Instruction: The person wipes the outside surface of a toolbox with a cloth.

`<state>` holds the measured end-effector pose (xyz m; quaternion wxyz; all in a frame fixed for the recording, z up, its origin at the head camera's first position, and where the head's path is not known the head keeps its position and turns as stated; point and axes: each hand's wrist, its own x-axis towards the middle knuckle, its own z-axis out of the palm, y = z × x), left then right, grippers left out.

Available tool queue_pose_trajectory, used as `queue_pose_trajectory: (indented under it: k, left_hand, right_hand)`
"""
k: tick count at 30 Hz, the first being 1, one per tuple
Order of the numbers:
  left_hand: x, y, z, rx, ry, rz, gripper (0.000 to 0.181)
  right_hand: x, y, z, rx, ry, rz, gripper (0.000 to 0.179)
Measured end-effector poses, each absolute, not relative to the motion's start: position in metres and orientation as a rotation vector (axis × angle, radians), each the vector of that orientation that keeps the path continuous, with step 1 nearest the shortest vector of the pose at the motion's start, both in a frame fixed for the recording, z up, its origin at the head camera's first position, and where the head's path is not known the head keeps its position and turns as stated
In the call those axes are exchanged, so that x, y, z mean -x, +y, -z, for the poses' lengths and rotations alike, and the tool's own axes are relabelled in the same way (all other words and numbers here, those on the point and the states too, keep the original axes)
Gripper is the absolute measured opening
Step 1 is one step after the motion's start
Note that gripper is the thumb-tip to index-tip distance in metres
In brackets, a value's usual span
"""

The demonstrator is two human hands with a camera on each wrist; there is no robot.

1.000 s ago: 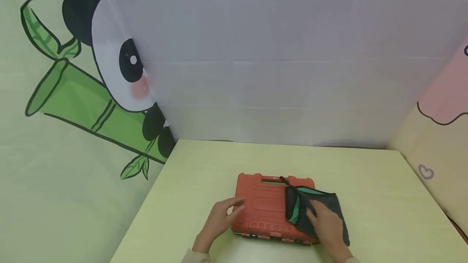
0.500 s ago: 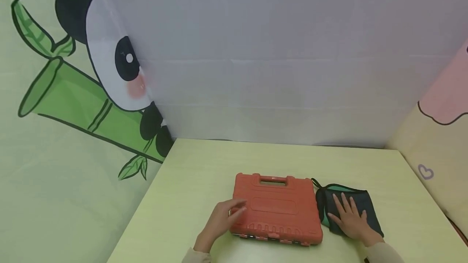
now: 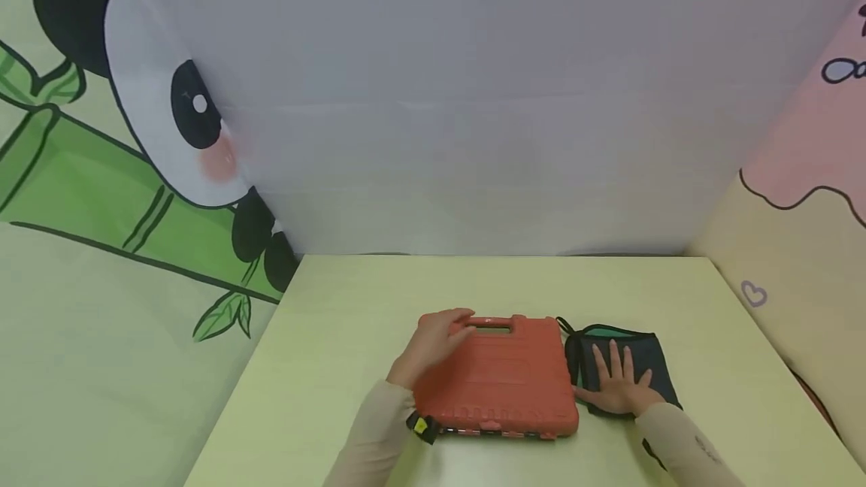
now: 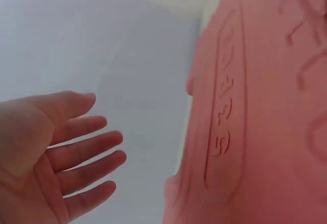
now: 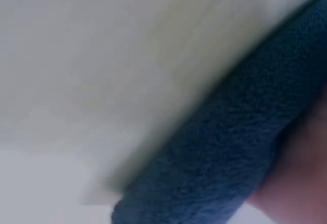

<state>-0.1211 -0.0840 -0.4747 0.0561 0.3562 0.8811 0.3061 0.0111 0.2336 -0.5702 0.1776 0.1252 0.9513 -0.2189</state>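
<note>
A red plastic carrying case [image 3: 517,374] lies flat on the table, its handle pointing to the far side. My left hand [image 3: 433,340] is over the case's far left part, near the handle, with relaxed fingers. In the left wrist view that hand [image 4: 56,155] holds nothing, and raised lettering shows on the case [image 4: 276,111]. To the right of the case is a dark cloth pouch [image 3: 656,363] with green inside its mouth and a black cord loop. My right hand [image 3: 619,389] rests flat on the pouch, fingers spread. Up close in the right wrist view, the pouch [image 5: 204,147] looks fuzzy.
The pale yellow table [image 3: 352,307] surrounds the case and pouch. A plain cloth backdrop [image 3: 446,134] stands behind it, with printed cartoon panels at both sides. A black wrist strap [image 3: 422,427] with a yellow mark is on the left wrist.
The right hand has moved the pouch off the case to the right, onto the table, and now lies spread on it. The left hand has moved from the case's left edge toward its handle.
</note>
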Motion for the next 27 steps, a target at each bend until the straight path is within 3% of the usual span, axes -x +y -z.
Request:
queue_pose_trajectory:
  k: [7, 14, 22, 27]
  left_hand:
    - [0.161, -0.036, 0.476, -0.991, 2.644, -0.593, 0.042]
    - [0.166, -0.009, 0.486, -1.064, 2.593, -0.323, 0.042]
    - [0.178, -0.001, 0.514, -1.069, 2.572, -0.230, 0.016]
    - [0.186, 0.003, 0.524, -1.033, 2.564, -0.206, 0.014]
  right_hand:
    - [-0.006, 0.242, 0.575, -0.314, 2.688, 0.601, 0.126]
    - [-0.008, 0.247, 0.572, -0.244, 2.632, 0.611, 0.134]
    - [-0.009, 0.247, 0.561, -0.215, 2.621, 0.556, 0.145]
    - [-0.005, 0.252, 0.568, -0.234, 2.639, 0.584, 0.148]
